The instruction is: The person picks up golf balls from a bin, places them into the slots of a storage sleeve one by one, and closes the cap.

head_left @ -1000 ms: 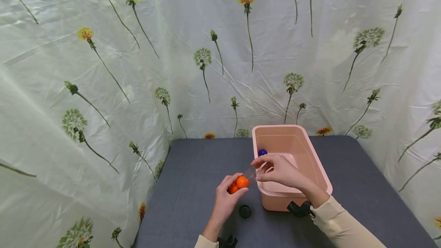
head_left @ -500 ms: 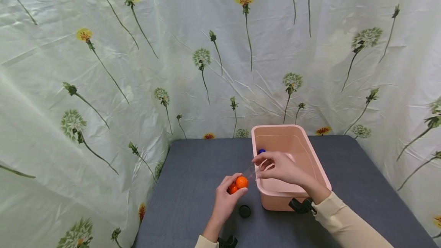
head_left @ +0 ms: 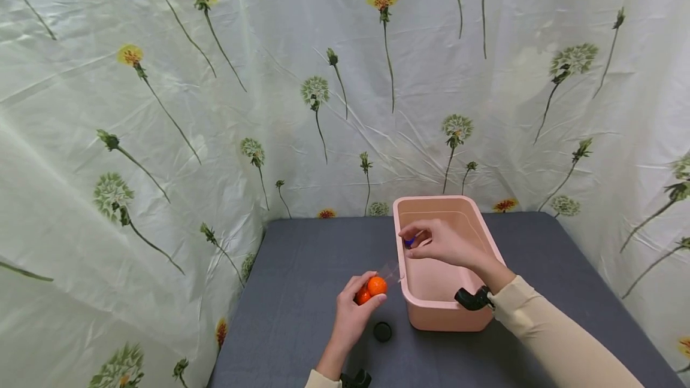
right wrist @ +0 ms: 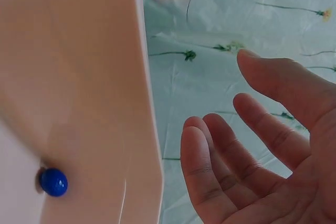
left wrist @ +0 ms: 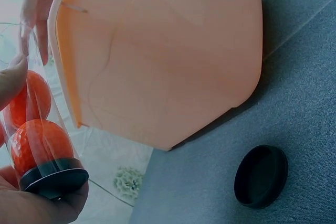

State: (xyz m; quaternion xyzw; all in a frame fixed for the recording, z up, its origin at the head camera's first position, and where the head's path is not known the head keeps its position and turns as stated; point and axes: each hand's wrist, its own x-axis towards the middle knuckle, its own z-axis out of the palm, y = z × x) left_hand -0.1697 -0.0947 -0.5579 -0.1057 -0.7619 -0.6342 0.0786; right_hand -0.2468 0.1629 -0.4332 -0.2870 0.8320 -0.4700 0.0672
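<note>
My left hand [head_left: 350,311] grips a clear plastic tube [head_left: 390,270] with two dimpled orange balls [head_left: 377,285] in it, like golf balls. The tube leans to the right, its upper end near the left rim of a pink bin [head_left: 450,325]. A black cap [left wrist: 62,178] closes its lower end in the left wrist view. My right hand [head_left: 442,245] hovers over the bin, fingers loosely bent and nothing between them. Down in the bin, by its left wall, lies a blue ball [right wrist: 53,182], partly hidden by that hand in the head view.
A loose black cap [head_left: 383,332] lies on the dark grey table [head_left: 318,250], in front of the bin's left corner. Behind and beside the table hangs a pale flowered curtain [head_left: 291,35].
My right hand has left the tube's upper end and moved up and right, over the bin. The left hand and the tube have barely moved.
</note>
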